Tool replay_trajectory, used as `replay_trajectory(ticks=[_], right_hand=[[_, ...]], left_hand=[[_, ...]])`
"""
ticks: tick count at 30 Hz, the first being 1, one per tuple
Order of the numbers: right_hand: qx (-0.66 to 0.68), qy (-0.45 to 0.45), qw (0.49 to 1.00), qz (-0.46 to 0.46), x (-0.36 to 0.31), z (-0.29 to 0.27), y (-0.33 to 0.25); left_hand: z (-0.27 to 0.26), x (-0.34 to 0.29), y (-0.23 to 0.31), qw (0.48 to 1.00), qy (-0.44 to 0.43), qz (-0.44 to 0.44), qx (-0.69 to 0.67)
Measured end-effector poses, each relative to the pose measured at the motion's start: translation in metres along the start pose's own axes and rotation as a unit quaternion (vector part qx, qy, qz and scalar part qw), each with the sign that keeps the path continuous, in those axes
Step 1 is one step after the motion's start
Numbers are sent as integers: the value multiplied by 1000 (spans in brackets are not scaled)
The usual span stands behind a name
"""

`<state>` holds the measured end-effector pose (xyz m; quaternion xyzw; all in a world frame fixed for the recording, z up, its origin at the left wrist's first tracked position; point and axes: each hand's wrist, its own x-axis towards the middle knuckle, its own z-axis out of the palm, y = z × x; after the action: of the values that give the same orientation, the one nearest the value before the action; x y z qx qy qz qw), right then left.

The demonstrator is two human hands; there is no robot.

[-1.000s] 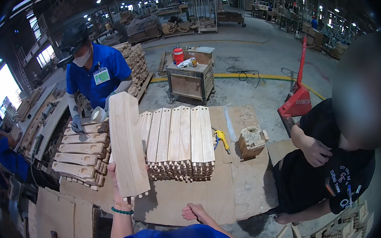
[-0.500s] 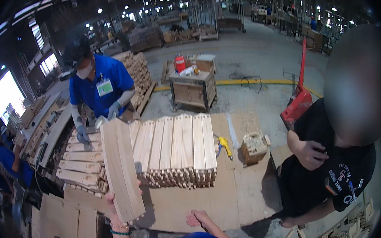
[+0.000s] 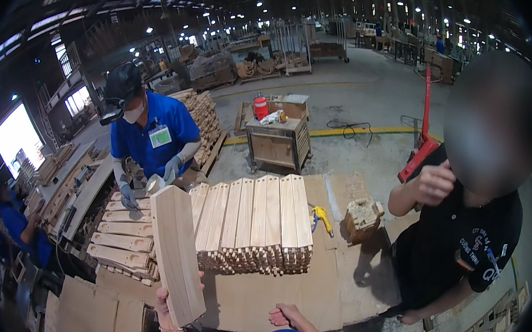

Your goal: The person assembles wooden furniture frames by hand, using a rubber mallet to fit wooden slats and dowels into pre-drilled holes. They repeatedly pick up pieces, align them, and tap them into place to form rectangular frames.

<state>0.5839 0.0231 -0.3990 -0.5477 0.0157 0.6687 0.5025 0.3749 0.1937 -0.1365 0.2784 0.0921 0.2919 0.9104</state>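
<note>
My left hand (image 3: pixel 167 306) grips the near end of a long pale wooden board (image 3: pixel 176 253), its fingers wrapped around both edges. The board tilts up and away from me, and a lengthwise line runs along it. My right hand (image 3: pixel 284 315) hangs over the cardboard-covered table (image 3: pixel 267 292) with loosely bent fingers and nothing in it. In front stands a large stack of similar wooden pieces (image 3: pixel 251 222) laid side by side. To its left lies a lower stack of shaped pieces (image 3: pixel 121 242) with recesses at their ends, partly hidden by the board.
A co-worker in blue (image 3: pixel 158 131) with grey gloves handles the left stack. At right stands a person in black (image 3: pixel 462 234), one hand raised. A yellow air gun (image 3: pixel 322 220) and a wooden block (image 3: pixel 362 219) lie right of the stack. Beyond are a cart (image 3: pixel 278 138) and red pallet jack (image 3: pixel 420 157).
The view has shifted, so the scene sits slightly lower and further right. My left hand still holds the board. The person in black has raised a hand higher.
</note>
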Motion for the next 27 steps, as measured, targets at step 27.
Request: replay_trajectory(ticks=[27], right_hand=[[34,3,999,-11,-5,5,6]], left_hand=[[-39,-134,29,967,134,171,132]])
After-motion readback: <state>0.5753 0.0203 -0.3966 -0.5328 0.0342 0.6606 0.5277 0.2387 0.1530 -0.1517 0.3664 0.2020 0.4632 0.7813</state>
